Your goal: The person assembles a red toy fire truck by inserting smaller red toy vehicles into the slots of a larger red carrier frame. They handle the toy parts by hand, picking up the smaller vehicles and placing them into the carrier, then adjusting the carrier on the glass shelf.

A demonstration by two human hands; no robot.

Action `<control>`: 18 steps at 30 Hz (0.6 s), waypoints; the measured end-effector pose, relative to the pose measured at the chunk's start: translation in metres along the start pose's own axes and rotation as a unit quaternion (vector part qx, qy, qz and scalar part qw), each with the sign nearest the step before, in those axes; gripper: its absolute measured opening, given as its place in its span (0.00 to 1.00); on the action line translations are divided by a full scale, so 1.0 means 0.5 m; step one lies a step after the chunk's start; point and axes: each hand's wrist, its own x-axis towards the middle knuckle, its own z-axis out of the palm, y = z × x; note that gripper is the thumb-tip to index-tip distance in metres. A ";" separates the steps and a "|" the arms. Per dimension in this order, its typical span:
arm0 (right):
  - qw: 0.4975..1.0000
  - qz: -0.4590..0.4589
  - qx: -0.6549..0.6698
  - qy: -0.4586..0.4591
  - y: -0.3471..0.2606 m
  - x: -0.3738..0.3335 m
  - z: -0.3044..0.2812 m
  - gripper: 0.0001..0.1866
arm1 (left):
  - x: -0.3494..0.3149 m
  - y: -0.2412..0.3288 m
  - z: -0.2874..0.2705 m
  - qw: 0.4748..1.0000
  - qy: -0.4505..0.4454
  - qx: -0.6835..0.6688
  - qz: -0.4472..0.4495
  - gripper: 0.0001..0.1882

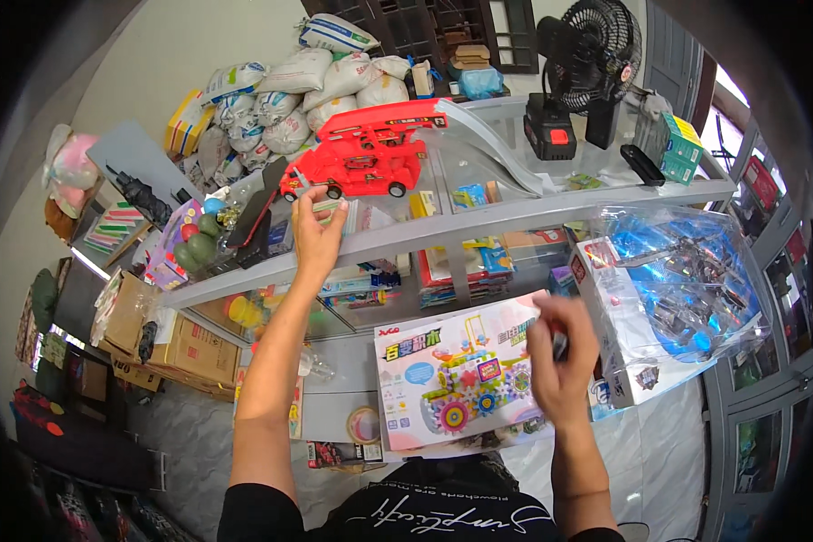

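A red toy truck (370,163) stands on the glass counter, with small red toy cars showing in its side. From its raised rear, a grey toy ramp (497,149) slopes down to the right onto the glass. My left hand (319,237) is at the counter's front edge, its fingers apart and the fingertips close below the truck's front wheels; whether they touch it I cannot tell. My right hand (566,361) is closed and blurred above a toy box (406,379) picturing colourful gears. Something small and dark shows between its fingers, too smeared to name.
A black fan (596,63) on a battery base stands at the counter's far right, near a green box (682,149). A large packaged toy with blue parts (677,289) lies at right. Stuffed sacks (298,86) are piled behind; cardboard boxes (194,357) sit at left.
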 end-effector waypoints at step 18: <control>0.967 -0.022 -0.254 -0.001 0.185 0.303 0.116 0.24 | 0.088 -0.054 0.066 0.992 0.097 0.025 -0.070 0.24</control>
